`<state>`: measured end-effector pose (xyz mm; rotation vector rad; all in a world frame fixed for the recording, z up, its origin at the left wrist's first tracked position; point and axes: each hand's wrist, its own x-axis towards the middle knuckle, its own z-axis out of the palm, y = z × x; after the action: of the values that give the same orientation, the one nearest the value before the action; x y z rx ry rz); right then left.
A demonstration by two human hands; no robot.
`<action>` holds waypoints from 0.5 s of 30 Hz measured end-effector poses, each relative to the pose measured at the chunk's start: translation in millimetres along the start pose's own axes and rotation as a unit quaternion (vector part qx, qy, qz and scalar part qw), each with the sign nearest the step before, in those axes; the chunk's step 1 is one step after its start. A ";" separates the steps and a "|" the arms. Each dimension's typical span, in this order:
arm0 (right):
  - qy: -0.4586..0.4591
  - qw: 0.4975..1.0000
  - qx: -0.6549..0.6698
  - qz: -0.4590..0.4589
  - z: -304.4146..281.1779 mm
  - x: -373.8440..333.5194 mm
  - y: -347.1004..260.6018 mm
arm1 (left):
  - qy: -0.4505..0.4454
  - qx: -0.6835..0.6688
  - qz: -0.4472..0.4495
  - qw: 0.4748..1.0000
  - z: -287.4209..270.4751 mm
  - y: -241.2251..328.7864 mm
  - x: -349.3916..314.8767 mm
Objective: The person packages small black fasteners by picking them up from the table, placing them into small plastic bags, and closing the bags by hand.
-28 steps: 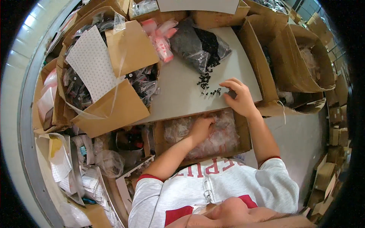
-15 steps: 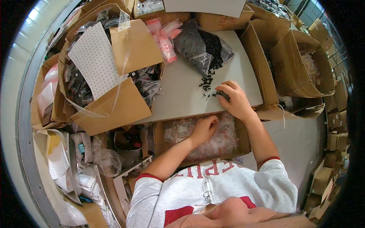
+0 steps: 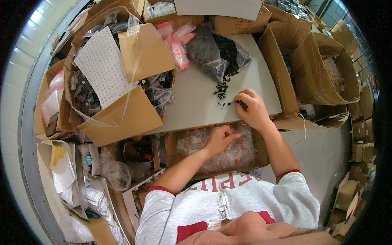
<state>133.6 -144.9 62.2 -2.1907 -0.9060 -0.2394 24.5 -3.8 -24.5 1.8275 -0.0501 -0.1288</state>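
My right hand (image 3: 252, 110) is at the near edge of the white tabletop (image 3: 196, 110). Its fingers are curled around some small black parts (image 3: 242, 105), part of which shows between fingers and palm. Several loose black pieces (image 3: 221, 90) lie just beyond it, spilling from an open clear bag (image 3: 206, 49) full of the same parts. Lower and to the left, my left hand (image 3: 220, 139) hovers over a carton (image 3: 171, 153) of small clear plastic bags (image 3: 241, 153). Its thumb and fingers are pinched together; whatever they hold, if anything, is too small to make out.
A big open carton (image 3: 122, 118) with bagged black parts and a white dotted sheet (image 3: 102, 67) stands at the left. Pink-and-clear packets (image 3: 178, 51) lie at the back. More cartons (image 3: 322, 69) border the right side. Papers (image 3: 96, 196) are stacked at lower left.
My right hand has drawn its fingers in closer around the black parts. My left hand has shifted slightly, its fingertips now pointing more to the right.
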 end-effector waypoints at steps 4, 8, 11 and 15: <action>-0.006 1.000 0.002 0.002 -0.8 0.4 -0.8 | -0.013 -0.091 -0.010 0.996 7.1 -7.1 -0.3; -0.010 1.000 -0.004 0.004 -1.3 -0.6 -1.6 | -0.016 -0.203 -0.061 0.977 10.2 -5.8 -1.2; -0.015 1.000 -0.007 0.021 -1.1 -1.9 -4.2 | -0.051 -0.187 -0.097 0.976 5.7 -8.4 -0.1; -0.002 0.999 -0.031 0.021 -1.3 -5.3 -6.4 | -0.060 -0.152 -0.060 0.985 2.7 -9.0 1.0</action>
<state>125.5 -145.6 64.5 -2.2659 -0.8649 -0.2450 24.8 -4.2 -33.9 1.5168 -0.0054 -0.3146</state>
